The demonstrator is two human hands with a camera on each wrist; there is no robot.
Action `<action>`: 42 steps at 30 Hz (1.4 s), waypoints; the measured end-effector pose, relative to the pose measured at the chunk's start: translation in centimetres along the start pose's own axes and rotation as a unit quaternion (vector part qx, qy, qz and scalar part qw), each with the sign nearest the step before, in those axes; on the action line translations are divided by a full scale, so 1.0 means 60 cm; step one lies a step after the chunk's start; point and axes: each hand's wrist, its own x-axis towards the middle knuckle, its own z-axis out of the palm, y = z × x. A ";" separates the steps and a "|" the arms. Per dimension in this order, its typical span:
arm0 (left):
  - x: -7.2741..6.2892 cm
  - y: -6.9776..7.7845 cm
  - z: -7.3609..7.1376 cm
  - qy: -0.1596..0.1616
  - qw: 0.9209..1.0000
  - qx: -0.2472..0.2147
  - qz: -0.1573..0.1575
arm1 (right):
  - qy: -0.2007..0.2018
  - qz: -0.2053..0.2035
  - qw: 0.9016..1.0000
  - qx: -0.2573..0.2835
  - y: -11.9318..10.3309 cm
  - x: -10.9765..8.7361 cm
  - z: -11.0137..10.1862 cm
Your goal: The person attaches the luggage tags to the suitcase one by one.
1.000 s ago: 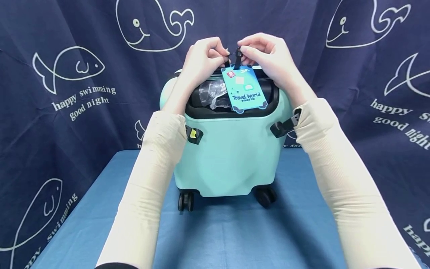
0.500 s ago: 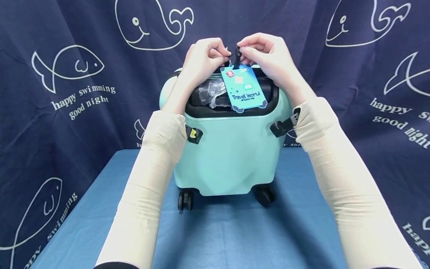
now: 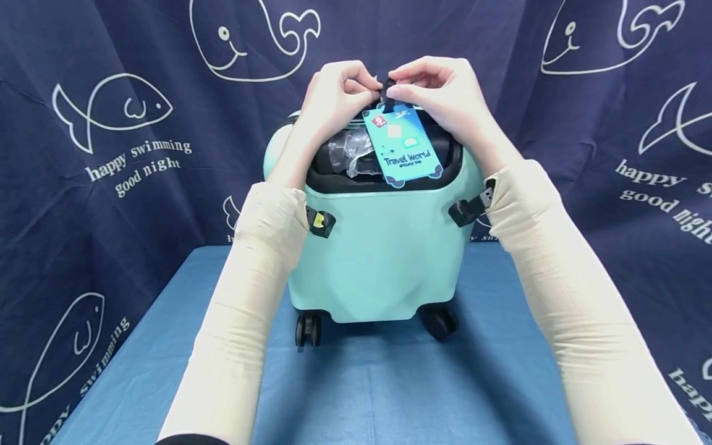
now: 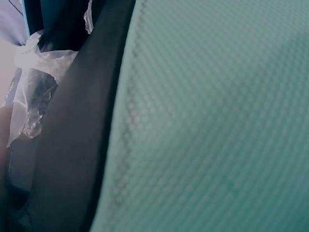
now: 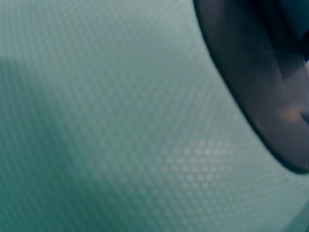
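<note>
A blue luggage tag (image 3: 402,151) printed "Travel World" hangs tilted at the top of a mint-green suitcase (image 3: 378,259). Its black strap (image 3: 389,99) rises between both hands. From the left, my left hand (image 3: 336,99) pinches one part of the strap between thumb and forefinger. My right hand (image 3: 445,96) pinches the strap from the other side, close to the left fingertips. Fingers hide much of the strap and the suitcase handle. Both wrist views show mostly the suitcase's textured shell (image 4: 203,116) and black recess rim (image 5: 251,72); no clear hand shows there.
Crumpled clear plastic wrap (image 3: 351,151) clings inside the recess below the left hand. The suitcase stands upright on its black wheels (image 3: 439,323) on a blue-covered table (image 3: 356,395). A navy curtain (image 3: 356,37) with fish and whale drawings hangs close behind.
My right hand has shifted slightly left toward the left hand, bringing the strap's parts together; the gap between the fingertips has narrowed. The tag's top has moved slightly left, while the suitcase stays put.
</note>
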 end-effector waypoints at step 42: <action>0.001 -0.002 -0.004 -0.018 0.998 -0.036 -0.049 | 0.031 -0.027 0.987 -0.153 0.000 0.015 0.017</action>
